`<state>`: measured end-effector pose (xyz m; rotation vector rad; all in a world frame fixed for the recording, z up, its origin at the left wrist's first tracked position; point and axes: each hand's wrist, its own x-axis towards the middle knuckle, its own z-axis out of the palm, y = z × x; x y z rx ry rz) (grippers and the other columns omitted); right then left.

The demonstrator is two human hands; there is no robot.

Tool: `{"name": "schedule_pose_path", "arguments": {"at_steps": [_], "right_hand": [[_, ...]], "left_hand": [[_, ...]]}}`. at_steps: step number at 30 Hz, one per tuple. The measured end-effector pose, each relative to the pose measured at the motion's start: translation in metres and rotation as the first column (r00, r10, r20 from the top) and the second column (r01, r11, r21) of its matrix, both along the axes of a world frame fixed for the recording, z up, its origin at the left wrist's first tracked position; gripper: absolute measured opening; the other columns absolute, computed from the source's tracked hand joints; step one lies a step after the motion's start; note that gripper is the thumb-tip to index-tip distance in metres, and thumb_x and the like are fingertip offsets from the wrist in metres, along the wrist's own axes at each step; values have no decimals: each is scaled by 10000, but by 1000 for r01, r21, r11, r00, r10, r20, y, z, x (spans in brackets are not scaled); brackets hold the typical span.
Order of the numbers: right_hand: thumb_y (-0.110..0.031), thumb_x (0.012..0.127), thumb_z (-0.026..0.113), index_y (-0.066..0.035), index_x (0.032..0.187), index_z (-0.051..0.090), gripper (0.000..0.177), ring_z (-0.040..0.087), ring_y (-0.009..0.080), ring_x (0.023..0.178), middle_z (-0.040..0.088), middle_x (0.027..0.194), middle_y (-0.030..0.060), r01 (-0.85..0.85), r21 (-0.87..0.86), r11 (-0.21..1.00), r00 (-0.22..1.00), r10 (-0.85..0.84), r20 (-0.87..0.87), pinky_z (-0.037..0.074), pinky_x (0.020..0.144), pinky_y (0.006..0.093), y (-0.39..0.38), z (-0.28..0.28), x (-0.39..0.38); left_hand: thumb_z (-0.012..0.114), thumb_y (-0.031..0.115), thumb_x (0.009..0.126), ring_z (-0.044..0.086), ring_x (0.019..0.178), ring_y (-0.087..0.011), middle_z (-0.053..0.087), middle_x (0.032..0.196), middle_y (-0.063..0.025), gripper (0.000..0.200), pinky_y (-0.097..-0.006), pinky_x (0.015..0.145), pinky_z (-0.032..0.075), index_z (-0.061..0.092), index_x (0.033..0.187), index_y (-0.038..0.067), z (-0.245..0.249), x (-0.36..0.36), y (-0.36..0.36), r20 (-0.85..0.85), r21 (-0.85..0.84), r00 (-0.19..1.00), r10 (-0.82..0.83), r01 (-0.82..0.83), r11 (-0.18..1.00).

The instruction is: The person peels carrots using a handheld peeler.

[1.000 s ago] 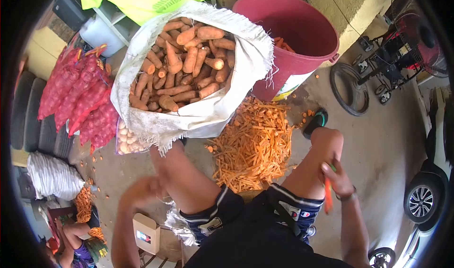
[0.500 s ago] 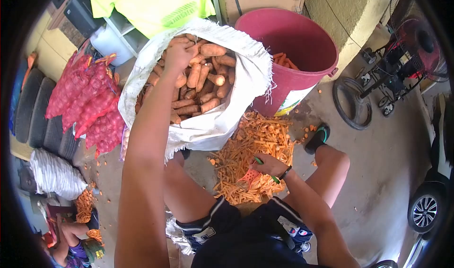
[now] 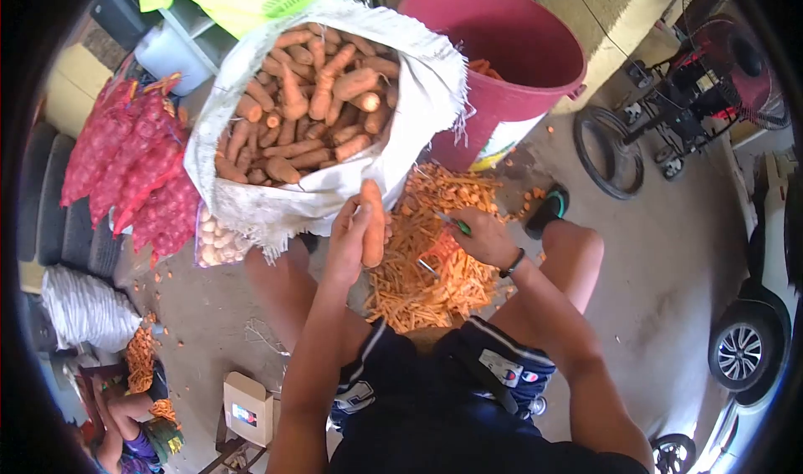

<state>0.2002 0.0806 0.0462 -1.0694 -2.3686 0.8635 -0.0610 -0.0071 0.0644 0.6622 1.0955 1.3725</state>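
In my left hand (image 3: 345,244) is an unpeeled carrot (image 3: 373,227), gripped upright between thumb and fingers just below the sack's front edge. My right hand (image 3: 487,238) is closed around a small knife (image 3: 463,226) with a green handle, its thin blade pointing up and left. Beneath both hands spreads a heap of orange peelings (image 3: 435,294) on the floor between my legs. A reddish-orange piece (image 3: 443,247) and a short shiny metal strip (image 3: 428,266) lie in the heap near my right hand. In front stands an open white woven sack (image 3: 326,202) full of carrots (image 3: 309,114).
Right of the sack stands a dark red bin (image 3: 523,106) with orange carrots inside. Red net bags of onions (image 3: 125,156) and tires (image 3: 58,198) are at the left. A fan (image 3: 736,64), a wheel (image 3: 609,152) and a car (image 3: 744,349) are at the right. Another person (image 3: 121,415) sits lower left.
My left hand has come out of the sack toward me with a carrot in it. My right hand has risen slightly with the green-handled tool. The view has shifted.
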Motion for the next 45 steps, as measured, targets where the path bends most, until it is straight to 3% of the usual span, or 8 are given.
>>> {"name": "schedule_pose_path", "arguments": {"at_steps": [6, 16, 19, 22, 26, 30, 40, 45], "right_hand": [[-114, 886, 668, 12, 1000, 681, 171, 661, 386, 804, 670, 884, 214, 42, -54, 998, 982, -51, -180, 526, 709, 443, -28, -4, -27], [-176, 833, 682, -8, 1033, 671, 262, 653, 429, 871, 672, 911, 234, -21, -81, 997, 999, 23, 28, 528, 786, 493, -25, -36, -33], [-334, 802, 735, -19, 1088, 674, 430, 664, 431, 919, 695, 987, 227, -80, -247, 966, 911, 171, 376, 530, 816, 487, 2, -121, -15], [-365, 854, 721, -45, 1080, 656, 396, 670, 370, 904, 692, 969, 178, -232, -262, 937, 897, 310, 314, 531, 775, 421, 3, -89, -9], [-327, 757, 868, -24, 1034, 651, 464, 644, 230, 859, 662, 933, 116, -162, -380, 911, 986, 135, -97, 512, 786, 341, 3, -34, -11], [-194, 704, 908, -21, 1034, 655, 451, 641, 204, 877, 668, 958, 95, -113, -128, 985, 930, 60, -362, 517, 813, 324, -18, -20, -22], [-158, 696, 892, -45, 1019, 653, 418, 650, 253, 796, 637, 890, 100, -91, 23, 996, 914, 93, -395, 537, 728, 364, -25, -8, -24], [-168, 723, 888, -41, 1042, 669, 407, 663, 216, 825, 676, 938, 98, 163, 4, 987, 928, -152, -340, 539, 740, 353, 11, -11, -4]], "left_hand": [[661, 364, 980, 597, 796, -96, 644, 845, -26, 399, -268, 734, 493, 673, 1149, 3, -29, 33, -9, -605, -40, 793, -71, 58, 998], [725, 341, 911, 682, 810, -235, 711, 872, -175, 391, -342, 759, 523, 703, 1063, -19, -13, 49, -12, -812, -60, 567, -140, 157, 986], [702, 339, 937, 673, 783, -222, 722, 952, -131, 390, -348, 761, 532, 694, 1118, -6, -17, 51, -16, -759, -19, 639, -125, 170, 985], [608, 311, 1009, 578, 827, -100, 655, 1017, -48, 385, -287, 697, 493, 623, 1300, 59, -74, 39, -8, -235, -95, 971, -34, 12, 995], [534, 281, 1046, 616, 995, -149, 590, 1242, -89, 511, -301, 831, 535, 402, 1502, 95, -51, 26, -9, 164, -226, 986, 24, 14, 974], [502, 244, 1057, 644, 1066, -206, 592, 1262, -108, 435, -354, 853, 572, 431, 1453, 78, -56, 38, -3, 254, -221, 966, 56, 2, 975], [504, 214, 1053, 644, 1080, -184, 615, 1246, -96, 390, -330, 872, 570, 477, 1406, 50, -49, 42, -4, 267, -186, 961, -74, 126, 974], [506, 219, 1052, 640, 1035, -160, 615, 1242, -88, 401, -297, 846, 555, 480, 1425, 73, -34, 39, -13, 170, -191, 955, -245, 275, 942]]}}
